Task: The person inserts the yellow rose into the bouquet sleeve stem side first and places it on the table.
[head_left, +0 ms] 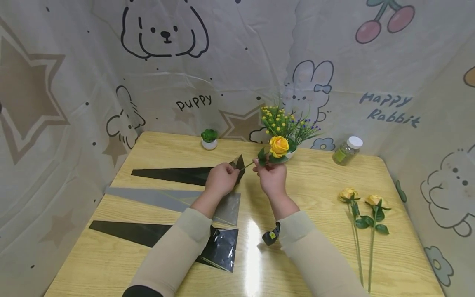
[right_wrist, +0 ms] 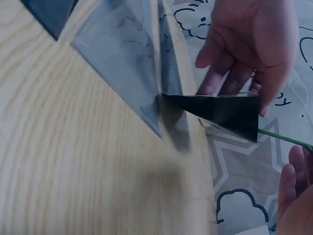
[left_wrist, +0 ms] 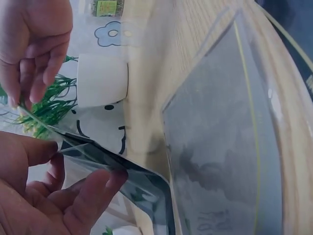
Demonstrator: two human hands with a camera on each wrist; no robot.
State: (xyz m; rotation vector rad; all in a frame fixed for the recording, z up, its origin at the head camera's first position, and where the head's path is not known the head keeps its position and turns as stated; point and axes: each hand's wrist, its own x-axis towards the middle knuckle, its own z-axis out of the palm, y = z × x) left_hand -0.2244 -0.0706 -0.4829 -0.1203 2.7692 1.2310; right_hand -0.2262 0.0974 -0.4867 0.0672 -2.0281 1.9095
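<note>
My left hand [head_left: 221, 181] pinches the wide end of a black, tapered flower sleeve [head_left: 174, 175], which has clear film along its mouth. In the left wrist view, thumb and fingers spread that sleeve [left_wrist: 146, 193] apart at the mouth. My right hand [head_left: 273, 179] holds a yellow artificial rose [head_left: 279, 147] by its green stem [head_left: 248, 166], close below the leaves. The stem points left, its end at the sleeve's mouth. In the right wrist view the sleeve's wide edge [right_wrist: 244, 115] is lifted off the table, and the stem [right_wrist: 281, 136] runs into it.
A grey sleeve [head_left: 148, 196] and another black sleeve [head_left: 130, 233] lie nearer me on the wooden table [head_left: 315, 255]. Two yellow roses [head_left: 349, 194] lie at the right. Along the back stand a small succulent [head_left: 209, 136], a pot of artificial flowers [head_left: 274, 119] and a white-lidded jar [head_left: 346, 152].
</note>
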